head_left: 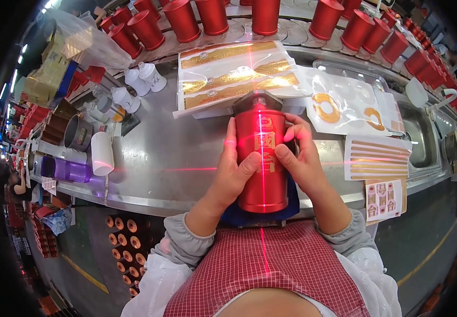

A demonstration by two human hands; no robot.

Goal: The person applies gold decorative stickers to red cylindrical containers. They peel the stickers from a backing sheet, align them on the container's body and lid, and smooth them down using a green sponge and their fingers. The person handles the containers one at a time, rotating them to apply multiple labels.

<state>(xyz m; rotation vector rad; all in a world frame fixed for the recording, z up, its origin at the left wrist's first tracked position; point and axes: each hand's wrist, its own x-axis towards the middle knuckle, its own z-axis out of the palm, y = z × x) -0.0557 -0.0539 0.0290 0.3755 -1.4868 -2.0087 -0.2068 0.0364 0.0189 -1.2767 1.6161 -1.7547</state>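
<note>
Red bottle (262, 158) lies on its side at the near edge of the steel bench (175, 158), my left hand (234, 169) and right hand (302, 158) wrapped around it, thumbs pressing the gold label (267, 152) — best smoothed outward from the red laser line (186, 169), keeping it centred.

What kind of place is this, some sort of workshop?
Probably a bottle-labelling station in a factory: both hands press a gold sticker onto a red bottle under a red alignment laser, gold label sheets lie on the steel bench, and red bottles queue behind.
</note>
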